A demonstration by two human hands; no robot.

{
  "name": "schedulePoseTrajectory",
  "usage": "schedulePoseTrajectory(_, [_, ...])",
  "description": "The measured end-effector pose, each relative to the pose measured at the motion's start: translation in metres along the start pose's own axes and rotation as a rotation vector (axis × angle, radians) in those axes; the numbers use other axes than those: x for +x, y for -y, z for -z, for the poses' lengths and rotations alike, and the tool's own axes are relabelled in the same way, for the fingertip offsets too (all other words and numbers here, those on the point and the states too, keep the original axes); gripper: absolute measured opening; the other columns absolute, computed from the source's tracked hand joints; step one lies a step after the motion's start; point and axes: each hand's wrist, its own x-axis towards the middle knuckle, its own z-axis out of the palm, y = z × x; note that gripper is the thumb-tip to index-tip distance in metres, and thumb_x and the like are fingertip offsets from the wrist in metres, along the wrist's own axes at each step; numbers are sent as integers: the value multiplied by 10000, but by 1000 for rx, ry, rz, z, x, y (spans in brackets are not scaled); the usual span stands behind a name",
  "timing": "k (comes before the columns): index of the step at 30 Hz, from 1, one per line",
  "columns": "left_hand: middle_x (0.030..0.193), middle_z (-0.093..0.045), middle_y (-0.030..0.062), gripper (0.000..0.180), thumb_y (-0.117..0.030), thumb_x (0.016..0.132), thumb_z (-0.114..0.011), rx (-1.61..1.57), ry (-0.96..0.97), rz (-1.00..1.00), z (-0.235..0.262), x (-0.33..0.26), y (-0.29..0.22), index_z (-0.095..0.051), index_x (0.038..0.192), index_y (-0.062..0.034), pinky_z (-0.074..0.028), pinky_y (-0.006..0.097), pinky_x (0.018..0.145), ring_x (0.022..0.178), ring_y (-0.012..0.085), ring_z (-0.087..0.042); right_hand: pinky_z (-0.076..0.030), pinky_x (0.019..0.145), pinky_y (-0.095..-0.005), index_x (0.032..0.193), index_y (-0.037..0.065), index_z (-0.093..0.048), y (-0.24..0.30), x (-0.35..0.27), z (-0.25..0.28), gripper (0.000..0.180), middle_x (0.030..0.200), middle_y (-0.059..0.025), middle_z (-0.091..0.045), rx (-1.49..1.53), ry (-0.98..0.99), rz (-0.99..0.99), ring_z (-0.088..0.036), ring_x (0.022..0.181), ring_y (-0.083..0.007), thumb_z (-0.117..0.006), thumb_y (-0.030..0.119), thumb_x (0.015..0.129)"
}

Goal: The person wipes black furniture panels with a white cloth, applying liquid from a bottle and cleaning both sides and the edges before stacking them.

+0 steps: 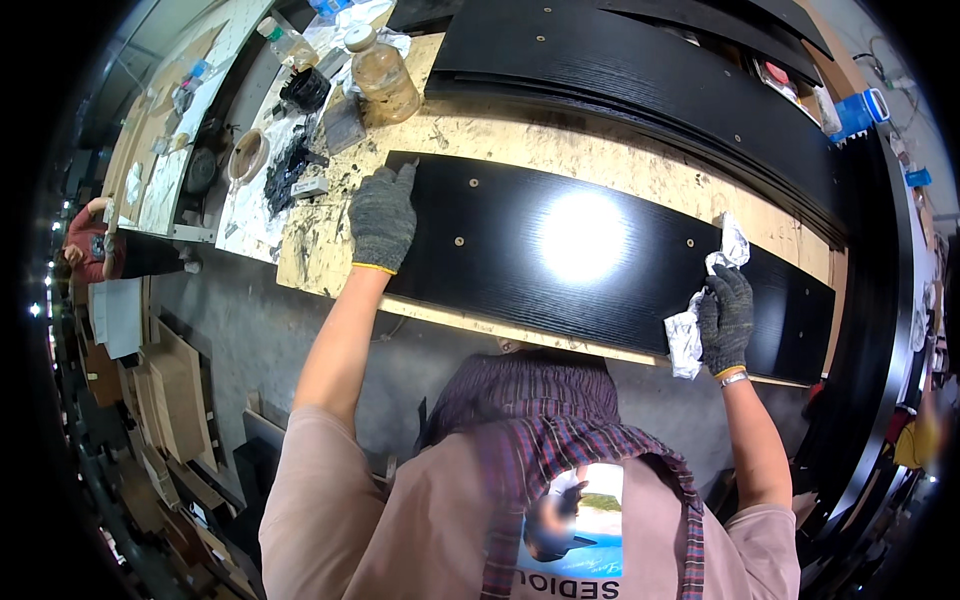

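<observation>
My left hand (pixel 382 215) lies flat, fingers spread, on the near-left corner of the long black panel (pixel 560 265), pinning it to the bench (pixel 520 140) so it can't slide. My right hand (pixel 727 318) is closed around a crumpled white rag (pixel 700 300), pressed to the panel's far right end. Both arms reach forward, elbows nearly straight. Bottles (pixel 385 75) and a dark smeared mess sit left, clear of the panel.
</observation>
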Motion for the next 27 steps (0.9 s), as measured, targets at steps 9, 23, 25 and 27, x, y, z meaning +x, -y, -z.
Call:
schedulePoseTrajectory(9, [678,-494,38,104,-211,891,-536,-313,-172,-535,55,-77,-155,-603,813,-195,-427,391,482,611,217,-519,-388,1109,-493,1136,26,-677,0,1,2,277,1311,-179,-620,-8,40,-9,-531,1263,-395,-585,132,897])
schedulePoseTrajectory(23, [702,-551,40,257,-171,902,-603,-136,-19,-282,29,-71,-98,-711,1130,-217,-450,378,531,644,218,-552,-386,1111,-485,1150,28,-668,-2,0,-3,276,1312,-177,-620,40,34,-6,-532,1273,-380,-596,110,896])
schedulePoseTrajectory(25, [745,-597,107,212,-115,915,-545,-172,-100,14,23,-53,-21,-726,1021,-150,-483,420,596,675,270,-600,-411,1090,-489,1095,47,-689,-3,-1,0,265,1273,-155,-643,10,-25,5,-562,1233,-380,-638,131,849])
schedulePoseTrajectory(27, [734,-592,124,281,-102,940,-585,-51,-122,120,1,-74,60,-682,1203,-103,-496,449,660,694,297,-588,-411,1091,-489,1097,50,-688,-4,-1,-2,265,1273,-161,-642,7,-23,18,-564,1231,-381,-630,142,855])
